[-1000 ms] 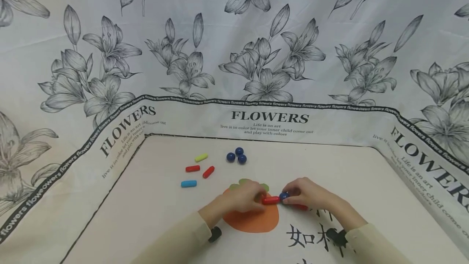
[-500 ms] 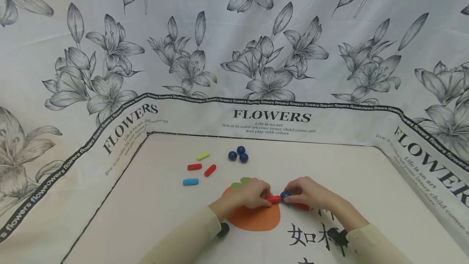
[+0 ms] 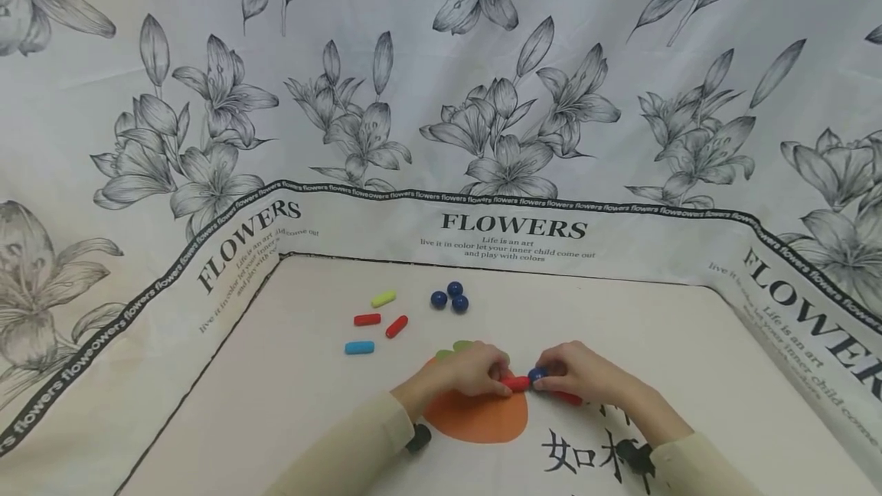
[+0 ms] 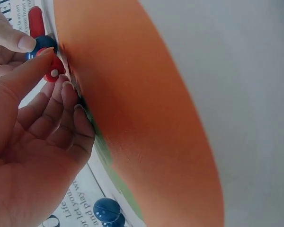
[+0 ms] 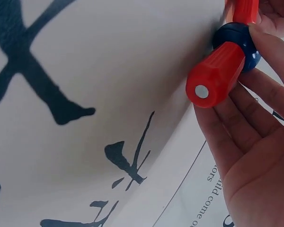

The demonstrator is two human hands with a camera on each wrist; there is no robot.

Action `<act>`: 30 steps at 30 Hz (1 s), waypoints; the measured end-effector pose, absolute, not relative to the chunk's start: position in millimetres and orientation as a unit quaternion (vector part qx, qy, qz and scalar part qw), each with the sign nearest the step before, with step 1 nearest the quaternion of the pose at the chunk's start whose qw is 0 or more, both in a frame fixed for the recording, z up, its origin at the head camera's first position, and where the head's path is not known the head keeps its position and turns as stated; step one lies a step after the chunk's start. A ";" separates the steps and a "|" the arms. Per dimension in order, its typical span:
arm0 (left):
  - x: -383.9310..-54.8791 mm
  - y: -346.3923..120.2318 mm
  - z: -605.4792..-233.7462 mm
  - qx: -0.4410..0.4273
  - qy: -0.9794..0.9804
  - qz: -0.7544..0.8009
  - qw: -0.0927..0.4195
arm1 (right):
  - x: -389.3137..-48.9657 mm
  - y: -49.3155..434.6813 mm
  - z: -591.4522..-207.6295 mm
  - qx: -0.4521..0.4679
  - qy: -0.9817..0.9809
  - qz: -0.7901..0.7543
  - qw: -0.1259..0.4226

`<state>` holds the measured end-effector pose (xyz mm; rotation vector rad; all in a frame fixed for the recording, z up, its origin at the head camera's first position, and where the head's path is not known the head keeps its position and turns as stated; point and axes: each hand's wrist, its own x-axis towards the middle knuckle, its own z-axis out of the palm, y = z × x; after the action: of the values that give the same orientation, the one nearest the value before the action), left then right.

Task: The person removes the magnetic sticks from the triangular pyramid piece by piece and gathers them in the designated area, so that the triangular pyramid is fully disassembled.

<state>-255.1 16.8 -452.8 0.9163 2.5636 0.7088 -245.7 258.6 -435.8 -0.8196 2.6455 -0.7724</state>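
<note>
My left hand pinches a short red rod between thumb and fingers, above the printed orange shape. One end of that rod meets a dark blue ball, which my right hand holds by thumb and fingertips. From the ball's other side a second red rod sticks out, a round silvery spot on its end. In the left wrist view the left hand's rod shows a pale spot on its near end, and the blue ball sits beyond it.
Farther back on the table lie three blue balls in a cluster. Left of them are a yellow-green rod, two loose red rods and a blue rod. A flower-printed cloth rises behind the table.
My left fingers have slid slightly right along their red rod, covering more of it. The right hand keeps its hold on the ball. The head view has shifted a little.
</note>
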 end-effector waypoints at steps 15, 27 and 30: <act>-261.5 -47.5 -457.8 0.195 0.896 0.359 0.174 | -244.0 263.9 -443.4 -0.260 0.920 -0.262 0.130; -268.4 -97.6 -458.5 0.058 0.934 0.333 0.115 | -245.1 259.5 -439.2 -0.265 0.918 -0.267 0.123; -269.8 -100.2 -458.0 0.043 0.937 0.331 0.103 | -245.6 257.8 -439.9 -0.265 0.917 -0.271 0.127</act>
<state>-269.8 -100.2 -458.0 0.1255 2.7654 0.9772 -245.6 257.8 -439.9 -0.7709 2.6685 -0.7881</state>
